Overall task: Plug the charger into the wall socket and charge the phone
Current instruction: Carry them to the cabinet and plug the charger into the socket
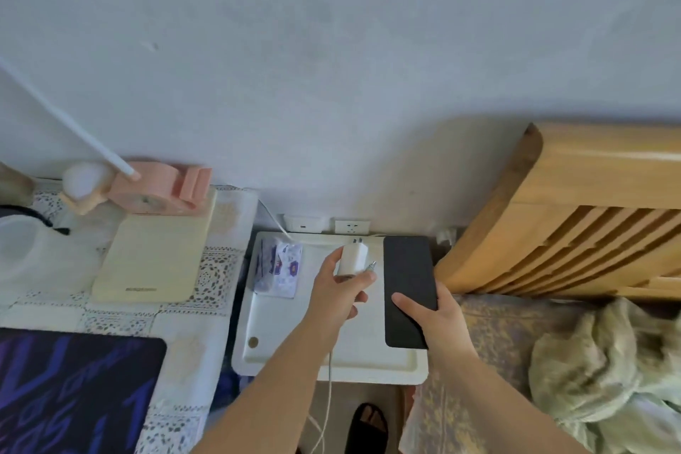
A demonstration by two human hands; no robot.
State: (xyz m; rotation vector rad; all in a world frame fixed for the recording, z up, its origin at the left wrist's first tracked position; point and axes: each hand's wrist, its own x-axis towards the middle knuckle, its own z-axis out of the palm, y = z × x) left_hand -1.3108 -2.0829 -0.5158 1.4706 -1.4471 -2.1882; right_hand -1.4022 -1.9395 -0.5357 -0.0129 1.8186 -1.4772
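Observation:
My left hand (341, 289) grips a white charger (353, 259) with its prongs pointing up toward the wall socket (352, 226), a short gap below it. The cable's metal plug tip (370, 266) sticks out beside the charger, and the white cable (329, 391) hangs down under my forearm. My right hand (431, 321) holds the lower part of a black phone (409, 287), screen dark, over the right side of a white stool top (280, 343).
A second socket plate (304, 224) with a white cord sits left of the free socket. A tissue packet (280, 267) lies on the stool. A lace-covered desk (206, 306) with a pink fan (162, 188) stands left; a wooden headboard (575, 217) and bedding right.

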